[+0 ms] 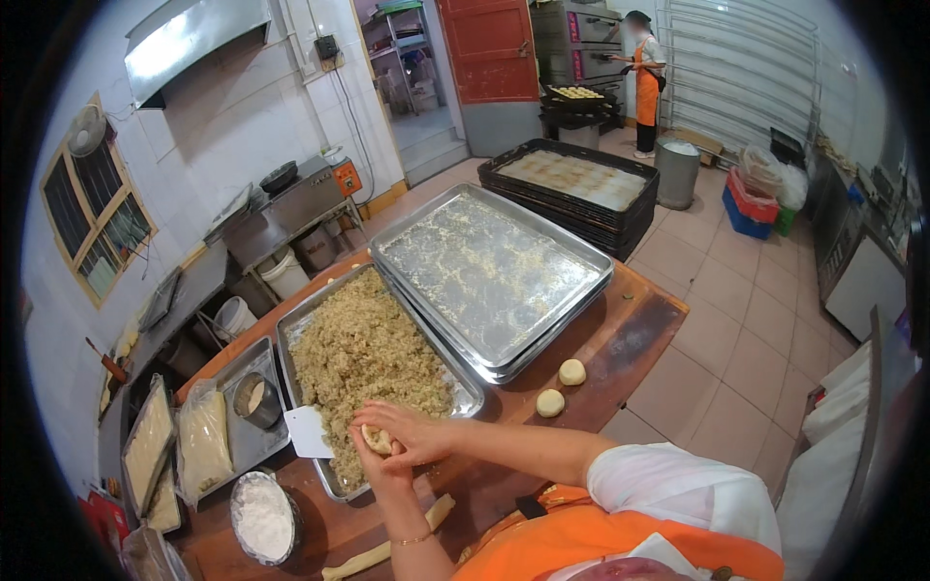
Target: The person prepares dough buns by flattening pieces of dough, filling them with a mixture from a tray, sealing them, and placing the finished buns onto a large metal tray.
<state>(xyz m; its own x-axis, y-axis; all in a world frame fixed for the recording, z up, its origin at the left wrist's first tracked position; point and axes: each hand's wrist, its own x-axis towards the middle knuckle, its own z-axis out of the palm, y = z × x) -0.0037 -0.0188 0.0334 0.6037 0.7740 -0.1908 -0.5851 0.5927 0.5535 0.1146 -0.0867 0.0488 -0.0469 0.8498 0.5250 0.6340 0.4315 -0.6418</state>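
Over a steel tray of crumbly brown-green filling (358, 339), my left hand (381, 463) cups a pale dough piece (377, 439) that appears to have filling in it. My right hand (407, 431) is wrapped over it from the right, fingers curled on its top. A white plastic scraper (308, 433) rests at the tray's left edge beside my hands. Two round dough balls (550, 403) sit on the wooden table to the right. A bowl of white flour (263, 518) stands at lower left, and strips of dough (355, 564) lie below my hands.
Stacked steel trays (489, 271) sit behind the filling. Left are a tray with bagged dough (205, 436) and a small metal bowl (254, 400). Black baking pans (567, 184) are stacked beyond the table (649, 329). A person in an orange apron (647, 82) stands by the ovens at the back.
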